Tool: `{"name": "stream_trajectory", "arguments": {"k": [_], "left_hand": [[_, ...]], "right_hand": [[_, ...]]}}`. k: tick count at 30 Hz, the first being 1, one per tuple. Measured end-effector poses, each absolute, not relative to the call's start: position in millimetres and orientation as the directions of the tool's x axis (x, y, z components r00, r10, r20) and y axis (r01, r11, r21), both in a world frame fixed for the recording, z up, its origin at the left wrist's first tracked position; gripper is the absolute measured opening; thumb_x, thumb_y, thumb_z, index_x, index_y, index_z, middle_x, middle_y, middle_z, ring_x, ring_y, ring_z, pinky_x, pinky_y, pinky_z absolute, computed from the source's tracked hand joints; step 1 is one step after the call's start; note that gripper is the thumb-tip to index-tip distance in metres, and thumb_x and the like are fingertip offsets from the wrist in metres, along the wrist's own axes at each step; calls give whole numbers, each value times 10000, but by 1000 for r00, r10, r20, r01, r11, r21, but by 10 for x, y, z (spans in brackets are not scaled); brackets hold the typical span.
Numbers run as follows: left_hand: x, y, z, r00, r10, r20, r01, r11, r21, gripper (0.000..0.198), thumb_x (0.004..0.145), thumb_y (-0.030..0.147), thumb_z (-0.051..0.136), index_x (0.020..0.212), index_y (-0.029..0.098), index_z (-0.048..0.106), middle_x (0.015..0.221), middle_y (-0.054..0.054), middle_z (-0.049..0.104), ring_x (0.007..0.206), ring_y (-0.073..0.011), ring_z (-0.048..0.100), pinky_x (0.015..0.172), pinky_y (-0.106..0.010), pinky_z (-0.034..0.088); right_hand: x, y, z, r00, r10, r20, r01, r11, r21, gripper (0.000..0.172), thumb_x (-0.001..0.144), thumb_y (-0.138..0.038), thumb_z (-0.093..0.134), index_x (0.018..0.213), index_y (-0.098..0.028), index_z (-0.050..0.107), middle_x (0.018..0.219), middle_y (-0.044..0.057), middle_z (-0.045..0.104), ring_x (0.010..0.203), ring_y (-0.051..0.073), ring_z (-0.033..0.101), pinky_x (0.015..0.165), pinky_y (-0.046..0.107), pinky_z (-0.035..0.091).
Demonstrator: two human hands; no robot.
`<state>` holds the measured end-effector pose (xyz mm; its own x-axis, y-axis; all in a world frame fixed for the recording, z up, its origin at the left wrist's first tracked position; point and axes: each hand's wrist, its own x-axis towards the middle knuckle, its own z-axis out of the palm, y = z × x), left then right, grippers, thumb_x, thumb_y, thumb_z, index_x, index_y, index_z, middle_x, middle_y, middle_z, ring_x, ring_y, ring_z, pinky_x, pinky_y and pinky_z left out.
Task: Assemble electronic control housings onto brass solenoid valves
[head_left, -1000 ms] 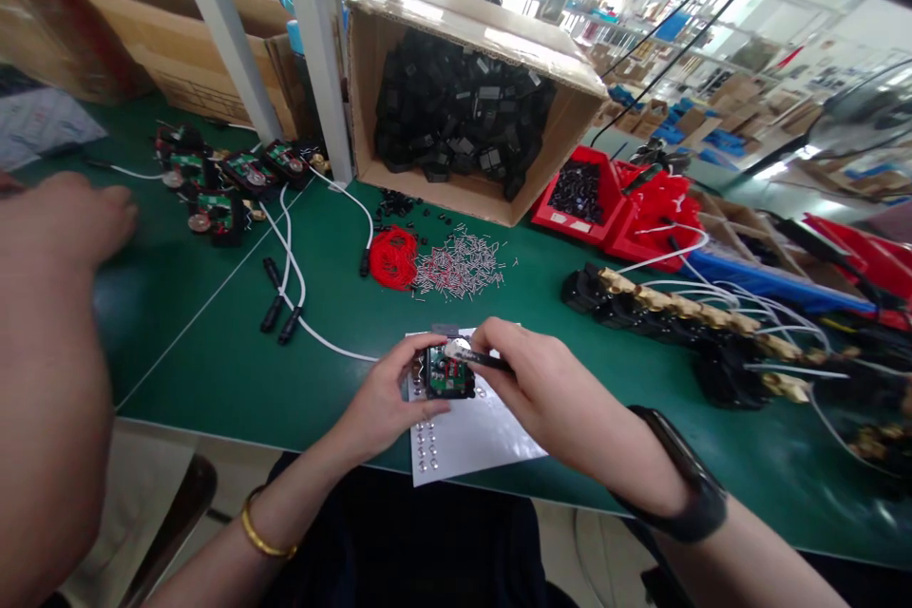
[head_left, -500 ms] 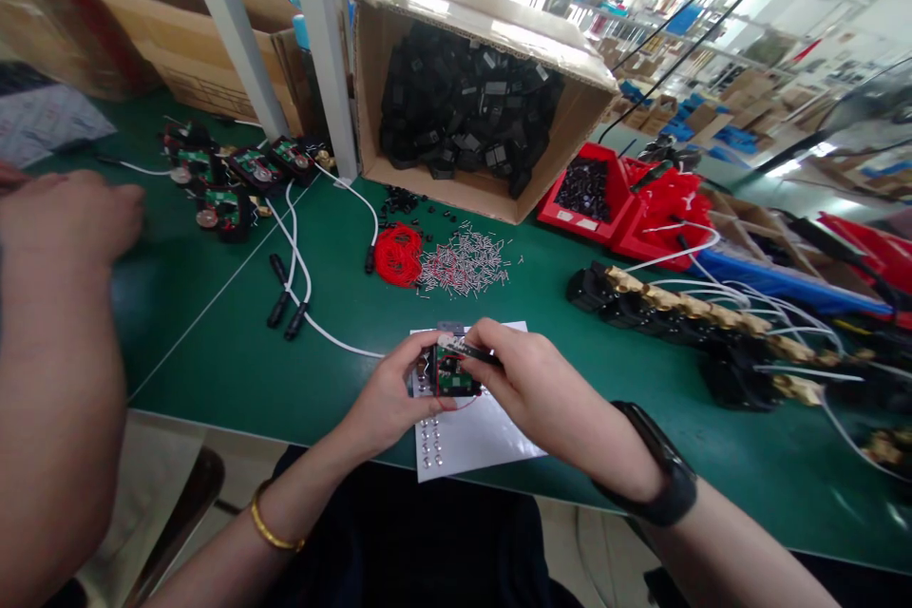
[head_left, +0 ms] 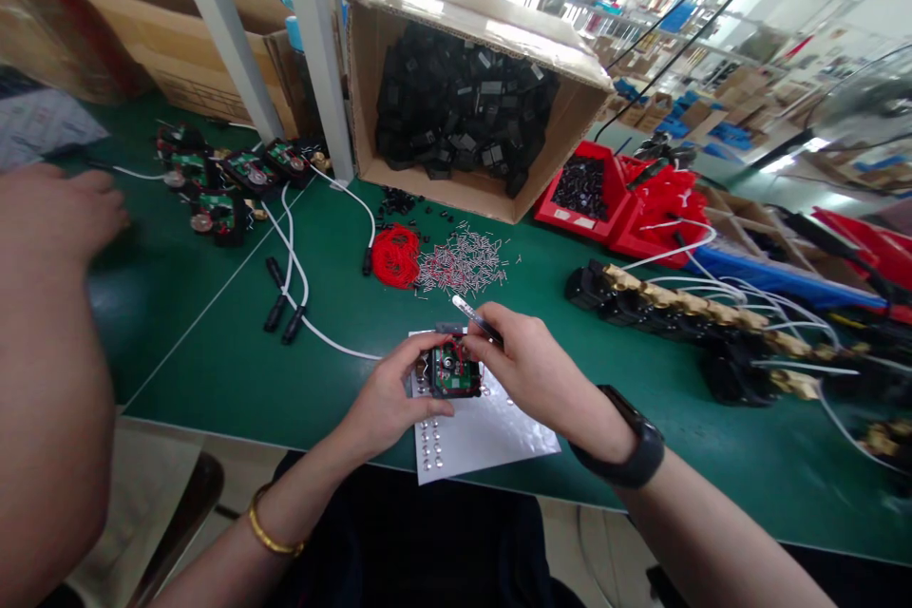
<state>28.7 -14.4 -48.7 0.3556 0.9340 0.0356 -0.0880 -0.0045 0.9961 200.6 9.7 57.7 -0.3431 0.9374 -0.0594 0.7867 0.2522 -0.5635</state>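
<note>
A small black housing with a green circuit board (head_left: pixel 447 382) lies between the thumb and fingers of my left hand (head_left: pixel 389 396), low over a white sheet (head_left: pixel 491 446). Thin red wires (head_left: pixel 458 353) loop across the board's upper part. My right hand (head_left: pixel 523 356) is closed around a slim pen-like tool (head_left: pixel 476 316), black with a silvery end that points up and away from the board. The thumb and fingertips of that hand touch the board's upper right, by the red wires; whether they pinch a wire is too small to tell. Small round shiny pieces (head_left: pixel 431 446) line the sheet's left side.
Beyond the sheet lie a red wire bundle (head_left: pixel 395 256) and a pile of small pins (head_left: pixel 466 261). A carton of black housings (head_left: pixel 463 104) stands behind, with red bins (head_left: pixel 580 195) to its right. Brass-fitted units (head_left: pixel 662 309) line the right. Another person's arm (head_left: pixel 53 323) rests at left.
The tool in my right hand has swung up off the board, its silvery end now pointing away. The red wires show more bunched over the board. The other person's arm has shifted slightly left.
</note>
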Motion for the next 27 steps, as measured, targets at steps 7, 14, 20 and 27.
{"name": "stream_trajectory", "arguments": {"k": [7, 14, 20, 27], "left_hand": [[292, -175, -463, 361, 929, 81, -35, -73, 997, 572, 634, 215, 782, 1153, 251, 546, 1246, -81, 516, 1195, -283, 461, 1061, -487, 313], [334, -330, -491, 286, 958, 17, -85, 7, 996, 785, 629, 195, 788, 1269, 260, 337, 1349, -94, 426, 1281, -260, 371, 1096, -430, 284], [332, -338, -533, 295, 955, -16, -40, 29, 999, 681, 645, 223, 779, 1211, 219, 402, 1298, -114, 472, 1246, -276, 418, 1065, -435, 341], [310, -267, -522, 320, 946, 59, 79, -89, 993, 710, 667, 250, 768, 1266, 252, 386, 1352, -95, 426, 1276, -271, 380, 1104, -456, 274]], "right_hand": [[2120, 274, 483, -443, 893, -79, 757, 326, -566, 80, 848, -145, 516, 770, -163, 518, 790, 21, 546, 698, 134, 482, 612, 249, 319], [2186, 327, 545, -601, 790, -122, 686, 431, -587, 115, 829, -123, 577, 738, -165, 520, 747, -11, 549, 664, 111, 468, 581, 230, 297], [2180, 328, 537, -620, 780, -84, 649, 450, -614, 91, 841, -113, 563, 902, -180, 577, 861, 8, 614, 761, 132, 533, 641, 236, 355], [2128, 353, 499, -608, 789, -94, 700, 477, -532, 106, 876, -178, 534, 801, -149, 603, 812, 33, 604, 738, 136, 540, 632, 240, 368]]}}
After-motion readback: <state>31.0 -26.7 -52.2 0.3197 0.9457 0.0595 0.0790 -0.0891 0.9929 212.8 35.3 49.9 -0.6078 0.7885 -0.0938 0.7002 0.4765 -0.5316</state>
